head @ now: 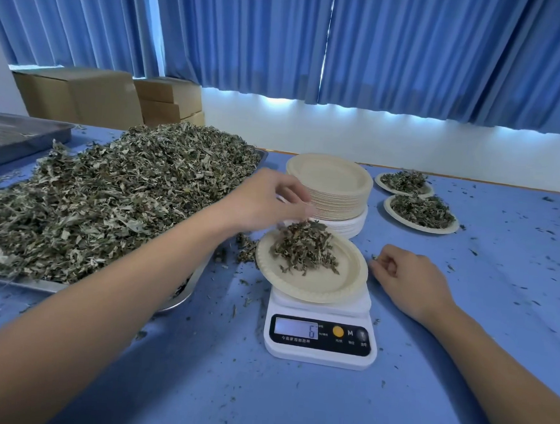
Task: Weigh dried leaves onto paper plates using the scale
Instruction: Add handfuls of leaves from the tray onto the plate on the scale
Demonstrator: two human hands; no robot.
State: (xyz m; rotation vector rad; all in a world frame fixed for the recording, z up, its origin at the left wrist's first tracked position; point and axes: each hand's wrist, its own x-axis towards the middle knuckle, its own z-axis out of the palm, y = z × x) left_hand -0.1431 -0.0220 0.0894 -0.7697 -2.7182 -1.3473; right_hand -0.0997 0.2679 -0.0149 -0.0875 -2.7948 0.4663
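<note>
A white digital scale (320, 342) stands on the blue table, its display reading 6. A cream paper plate (329, 287) rests on it, tilted a little, with a small heap of dried leaves (306, 249). My left hand (266, 201) hovers just above that heap, fingers pointing down, fingertips at the top of the leaves. My right hand (409, 278) rests on the table right of the plate, fingers loosely curled, with a few leaf bits at its fingertips. A large metal tray (181, 296) on the left holds a big pile of dried leaves (109, 195).
A stack of empty paper plates (331, 185) sits behind the scale. Two filled plates (421, 214) lie at the back right. Another metal tray (14, 136) is at far left, with cardboard boxes (82, 95) behind. Leaf crumbs are scattered over the table.
</note>
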